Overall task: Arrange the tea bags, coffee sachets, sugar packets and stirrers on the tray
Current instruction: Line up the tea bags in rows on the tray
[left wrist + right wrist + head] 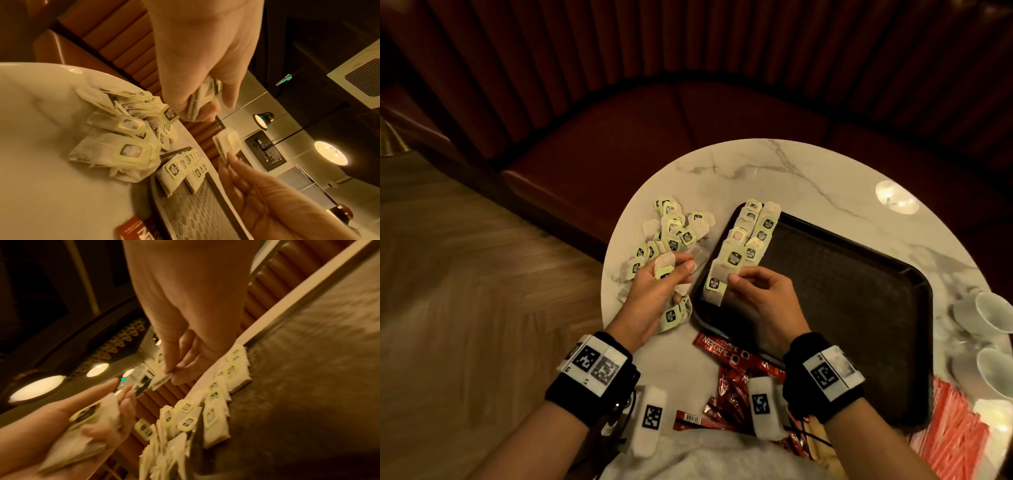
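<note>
A black tray (859,281) lies on the marble table (774,171). Two overlapping rows of tea bags (751,236) run along the tray's left edge. More tea bags (674,233) lie in a loose pile on the table left of the tray. My left hand (671,270) grips a small stack of tea bags (200,100) above the pile. My right hand (734,275) pinches one tea bag (227,144) over the near end of the rows. Red coffee sachets (722,349) lie near my wrists. Red-striped packets (955,435) sit at the front right.
White cups (993,315) stand at the table's right edge, beside the tray. A dark red upholstered bench (671,137) curves behind the table. Wooden floor (465,274) lies to the left. Most of the tray's patterned bottom (308,402) is bare.
</note>
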Tool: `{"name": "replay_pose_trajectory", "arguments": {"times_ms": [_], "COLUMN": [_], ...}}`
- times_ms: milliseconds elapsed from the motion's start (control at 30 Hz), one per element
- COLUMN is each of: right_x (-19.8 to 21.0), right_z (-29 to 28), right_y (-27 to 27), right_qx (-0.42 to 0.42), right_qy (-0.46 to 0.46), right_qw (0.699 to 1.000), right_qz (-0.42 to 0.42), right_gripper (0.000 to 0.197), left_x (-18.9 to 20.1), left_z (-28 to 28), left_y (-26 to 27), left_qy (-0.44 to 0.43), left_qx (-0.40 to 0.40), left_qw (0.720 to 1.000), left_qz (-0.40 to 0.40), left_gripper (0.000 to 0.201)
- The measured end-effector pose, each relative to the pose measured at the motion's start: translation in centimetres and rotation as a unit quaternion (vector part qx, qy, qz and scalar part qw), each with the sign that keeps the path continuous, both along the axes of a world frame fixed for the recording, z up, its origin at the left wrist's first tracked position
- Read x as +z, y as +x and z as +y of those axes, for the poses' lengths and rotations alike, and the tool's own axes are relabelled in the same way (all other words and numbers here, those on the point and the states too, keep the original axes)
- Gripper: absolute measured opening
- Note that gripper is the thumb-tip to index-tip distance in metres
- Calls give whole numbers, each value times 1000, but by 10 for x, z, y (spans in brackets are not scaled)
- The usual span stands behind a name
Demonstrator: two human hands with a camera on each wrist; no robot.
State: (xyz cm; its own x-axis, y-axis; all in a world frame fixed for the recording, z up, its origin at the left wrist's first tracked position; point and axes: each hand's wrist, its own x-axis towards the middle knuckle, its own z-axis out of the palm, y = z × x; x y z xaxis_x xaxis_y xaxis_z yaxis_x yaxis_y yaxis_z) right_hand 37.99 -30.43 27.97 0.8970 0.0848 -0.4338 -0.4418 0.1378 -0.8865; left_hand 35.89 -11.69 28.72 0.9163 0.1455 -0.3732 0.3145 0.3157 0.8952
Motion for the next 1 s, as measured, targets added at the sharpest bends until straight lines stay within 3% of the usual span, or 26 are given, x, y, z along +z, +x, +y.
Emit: {"name": "replay_pose_trajectory", "arguments": {"times_ms": [200, 400, 600, 700, 767, 900, 1000], "right_x": [-32, -67, -66, -56, -39, 2, 20], "right_z": [-26, -31, -30, -32, -28, -4, 13], "right_y": [16, 39, 46, 42, 32, 5, -7], "right_qx": [-82, -73, -57, -59, -70, 22, 154], "right_qy": [-113, -157, -191, -246, -225, -103, -76], "right_qw": [988, 981, 977, 966, 971, 994, 983], "right_qz": [68, 88, 77, 47, 27, -20, -57], "right_gripper": [9, 10, 10, 8, 4, 12, 15], "left_x": [-3, -3, 0, 3, 5, 8, 13], "left_z": [3, 3, 5, 6, 5, 0, -7], "left_y": [-4, -5, -4, -4, -3, 0, 1], "left_qy": [-3, 0, -15, -50, -53, -60, -56], "left_qx": [-1, 5, 7, 10, 4, -15, -27], "left_qw": [1000, 999, 999, 997, 998, 998, 998], "left_qz": [28, 49, 52, 54, 45, 26, 24], "left_gripper": [26, 19, 25, 39, 46, 49, 50]}}
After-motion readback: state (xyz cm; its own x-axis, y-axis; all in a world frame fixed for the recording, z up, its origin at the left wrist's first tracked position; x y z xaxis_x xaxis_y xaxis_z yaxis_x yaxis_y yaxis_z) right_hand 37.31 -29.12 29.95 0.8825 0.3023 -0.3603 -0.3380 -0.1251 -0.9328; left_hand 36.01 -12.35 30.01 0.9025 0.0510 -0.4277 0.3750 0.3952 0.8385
